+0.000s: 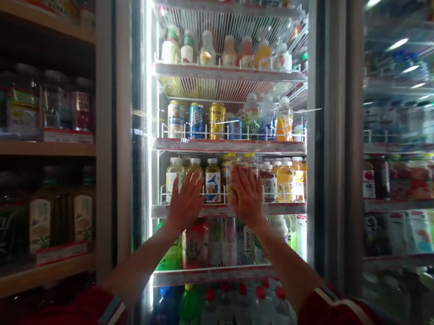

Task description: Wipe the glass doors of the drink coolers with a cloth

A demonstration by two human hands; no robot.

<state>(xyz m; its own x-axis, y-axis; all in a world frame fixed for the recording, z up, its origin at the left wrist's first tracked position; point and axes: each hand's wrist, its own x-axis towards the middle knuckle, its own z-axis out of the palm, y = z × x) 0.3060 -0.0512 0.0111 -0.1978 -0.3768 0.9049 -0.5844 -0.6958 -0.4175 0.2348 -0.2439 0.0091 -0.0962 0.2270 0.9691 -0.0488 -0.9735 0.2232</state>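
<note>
Both of my arms reach toward a lit drinks fridge. My left hand (186, 203) is raised with its fingers stretched out, in front of the bottle shelf. Just right of its fingertips stands a small bottle with a blue whale-like picture (212, 180). My right hand (245, 195) lies flat and spread in front of yellow-capped bottles (230, 159), partly covering them. Amber-yellow bottles (286, 181) stand to its right. Neither hand shows anything in its grasp. Whether the palms touch a glass door or only hover before the shelf, I cannot tell.
Cans, among them a gold one (216, 121), stand on the shelf above. Red-capped bottles (257, 315) fill the bottom. A wooden shelf (25, 147) of bottles is at left. Another fridge's shelf (409, 204) shows at right, beyond a metal frame (337, 145).
</note>
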